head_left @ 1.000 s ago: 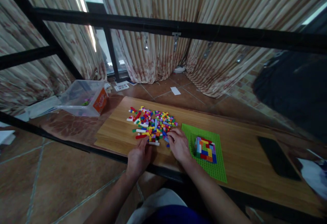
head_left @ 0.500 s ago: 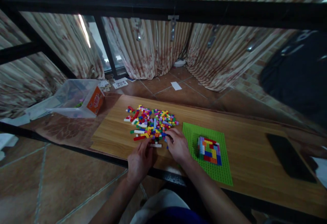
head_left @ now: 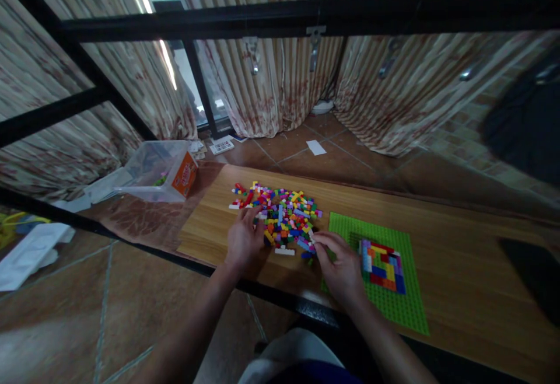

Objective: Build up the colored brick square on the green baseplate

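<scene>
A heap of small coloured bricks (head_left: 284, 212) lies on the wooden table (head_left: 441, 267). My left hand (head_left: 243, 239) rests on the heap's left edge, fingers bent down among the bricks; what they touch is hidden. My right hand (head_left: 341, 264) sits between the heap and the green baseplate (head_left: 394, 308), fingertips pinched together at the heap's near right corner, maybe on a small brick I cannot make out. On the baseplate stands a low multicoloured square wall of bricks (head_left: 382, 264). A loose white brick (head_left: 284, 251) lies between my hands.
A clear plastic tub (head_left: 160, 171) with an orange label stands at the table's left end. A dark flat object (head_left: 531, 276) lies at the right. Black frame bars (head_left: 306, 19) cross in front of curtains. White trays (head_left: 30, 250) sit on the tiled floor at left.
My left hand moved forward from the table's near edge into the heap's left side. My right hand drew back toward the baseplate with fingers pinched. The camera view shifted left.
</scene>
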A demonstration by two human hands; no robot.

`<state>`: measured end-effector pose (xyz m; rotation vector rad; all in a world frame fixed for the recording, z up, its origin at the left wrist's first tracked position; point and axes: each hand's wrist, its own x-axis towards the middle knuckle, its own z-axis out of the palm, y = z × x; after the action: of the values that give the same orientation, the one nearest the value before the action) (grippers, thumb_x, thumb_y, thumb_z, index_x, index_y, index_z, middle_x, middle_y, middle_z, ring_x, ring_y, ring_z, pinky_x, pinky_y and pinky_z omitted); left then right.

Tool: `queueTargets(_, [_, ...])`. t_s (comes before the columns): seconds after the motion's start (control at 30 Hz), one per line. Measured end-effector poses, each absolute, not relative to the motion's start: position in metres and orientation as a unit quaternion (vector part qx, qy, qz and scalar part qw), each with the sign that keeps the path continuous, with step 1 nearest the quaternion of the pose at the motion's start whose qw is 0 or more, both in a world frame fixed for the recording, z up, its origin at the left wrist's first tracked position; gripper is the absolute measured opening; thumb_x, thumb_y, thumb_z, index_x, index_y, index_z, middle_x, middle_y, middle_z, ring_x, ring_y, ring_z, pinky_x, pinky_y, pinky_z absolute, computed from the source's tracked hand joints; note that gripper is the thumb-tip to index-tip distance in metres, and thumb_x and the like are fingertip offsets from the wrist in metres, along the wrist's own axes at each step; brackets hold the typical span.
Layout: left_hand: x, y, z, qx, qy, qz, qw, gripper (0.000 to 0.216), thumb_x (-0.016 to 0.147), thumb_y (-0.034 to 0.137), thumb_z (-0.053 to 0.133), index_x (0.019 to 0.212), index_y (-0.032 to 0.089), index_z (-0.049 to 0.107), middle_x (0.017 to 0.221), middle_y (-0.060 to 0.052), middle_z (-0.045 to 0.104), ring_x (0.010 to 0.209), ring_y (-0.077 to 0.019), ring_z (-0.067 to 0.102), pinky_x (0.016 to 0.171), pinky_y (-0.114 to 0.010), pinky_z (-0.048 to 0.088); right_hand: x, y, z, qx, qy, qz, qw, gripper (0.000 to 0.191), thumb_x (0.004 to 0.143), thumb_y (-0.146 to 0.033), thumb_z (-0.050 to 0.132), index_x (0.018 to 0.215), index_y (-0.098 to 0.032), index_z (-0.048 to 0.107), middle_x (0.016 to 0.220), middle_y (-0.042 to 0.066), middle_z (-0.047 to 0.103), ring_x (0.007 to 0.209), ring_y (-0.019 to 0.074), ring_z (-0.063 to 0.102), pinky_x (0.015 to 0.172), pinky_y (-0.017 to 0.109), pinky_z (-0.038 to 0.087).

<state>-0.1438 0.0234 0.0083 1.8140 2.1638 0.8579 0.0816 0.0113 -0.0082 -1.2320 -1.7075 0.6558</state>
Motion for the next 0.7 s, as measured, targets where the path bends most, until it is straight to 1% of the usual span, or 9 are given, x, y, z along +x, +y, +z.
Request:
queueTargets(0.1, [-0.149,0.045,0.012,0.647,0.730,0.213,0.059,0.026,0.087,0.023,0.054,0.111,0.021,0.066,0.115,-0.009,0.063,0.093,-0.0215,0.065,0.084,-0.032,0.053,0.085,-0.006,-0.005,-0.494,-0.684,0.287,0.453,0.020,0.093,-0.026,0.051,0.098,-0.025,0.070,0.103,0.006,0.070,0.099,0.0199,0.065,0.089,0.037,0.053])
queueTargets(0.2, [-0.148,0.053,0.010,0.667,0.724,0.173,0.047,0.023,0.087,0.020,0.052,0.104,0.020,0.068,0.111,-0.009,0.064,0.096,-0.0228,0.064,0.086,-0.033,0.052,0.091,-0.020,-0.005,-0.494,-0.680,0.295,0.454,0.020,0.093,-0.024,0.051,0.099,-0.027,0.070,0.104,0.005,0.069,0.099,0.0190,0.065,0.087,0.036,0.054])
queueTargets(0.37, [-0.153,0.054,0.009,0.647,0.734,0.200,0.056,0.018,0.087,0.022,0.050,0.091,0.018,0.067,0.106,-0.010,0.065,0.091,-0.0236,0.065,0.081,-0.034,0.052,0.104,-0.035,-0.003,-0.501,-0.671,0.301,0.456,0.021,0.093,-0.024,0.050,0.099,-0.027,0.069,0.103,0.006,0.069,0.096,0.0192,0.066,0.083,0.035,0.056])
queueTargets(0.43, [-0.154,0.051,0.013,0.632,0.735,0.236,0.072,0.017,0.087,0.024,0.051,0.089,0.018,0.066,0.103,-0.010,0.065,0.084,-0.0222,0.065,0.077,-0.034,0.051,0.106,-0.039,0.000,-0.505,-0.665,0.305,0.458,0.021,0.093,-0.023,0.050,0.099,-0.026,0.070,0.103,0.006,0.069,0.096,0.0191,0.067,0.082,0.034,0.056])
queueTargets(0.5, [-0.151,0.043,0.018,0.607,0.729,0.294,0.117,0.018,0.086,0.029,0.052,0.091,0.017,0.066,0.095,-0.008,0.067,0.073,-0.0194,0.063,0.072,-0.032,0.051,0.106,-0.043,0.004,-0.511,-0.656,0.307,0.462,0.021,0.093,-0.023,0.049,0.099,-0.026,0.069,0.103,0.006,0.069,0.096,0.0183,0.067,0.083,0.034,0.055])
queueTargets(0.53, [-0.146,0.037,0.021,0.589,0.722,0.327,0.156,0.021,0.085,0.033,0.053,0.092,0.017,0.065,0.089,-0.006,0.068,0.069,-0.0181,0.062,0.069,-0.031,0.050,0.105,-0.045,0.006,-0.514,-0.654,0.308,0.462,0.021,0.093,-0.022,0.049,0.100,-0.026,0.069,0.103,0.006,0.069,0.096,0.0179,0.066,0.083,0.033,0.055])
queueTargets(0.6, [-0.130,0.022,0.027,0.557,0.690,0.388,0.250,0.026,0.083,0.039,0.056,0.090,0.017,0.066,0.083,-0.005,0.069,0.071,-0.0177,0.063,0.067,-0.028,0.050,0.102,-0.047,0.011,-0.514,-0.657,0.309,0.458,0.022,0.093,-0.021,0.049,0.105,-0.026,0.067,0.103,0.005,0.069,0.097,0.0171,0.065,0.084,0.032,0.054])
queueTargets(0.63, [-0.120,0.013,0.030,0.568,0.661,0.382,0.308,0.027,0.081,0.042,0.058,0.089,0.018,0.067,0.082,-0.004,0.070,0.074,-0.0178,0.063,0.067,-0.027,0.050,0.101,-0.049,0.013,-0.510,-0.664,0.309,0.451,0.024,0.093,-0.021,0.050,0.109,-0.026,0.066,0.103,0.005,0.069,0.097,0.0170,0.065,0.085,0.032,0.054])
queueTargets(0.7, [-0.097,-0.006,0.036,0.582,0.600,0.341,0.430,0.027,0.078,0.044,0.061,0.083,0.019,0.069,0.077,-0.003,0.070,0.071,-0.0171,0.062,0.065,-0.027,0.049,0.101,-0.051,0.016,-0.503,-0.685,0.310,0.426,0.032,0.090,-0.020,0.053,0.121,-0.027,0.061,0.106,0.005,0.069,0.098,0.0174,0.064,0.086,0.033,0.054])
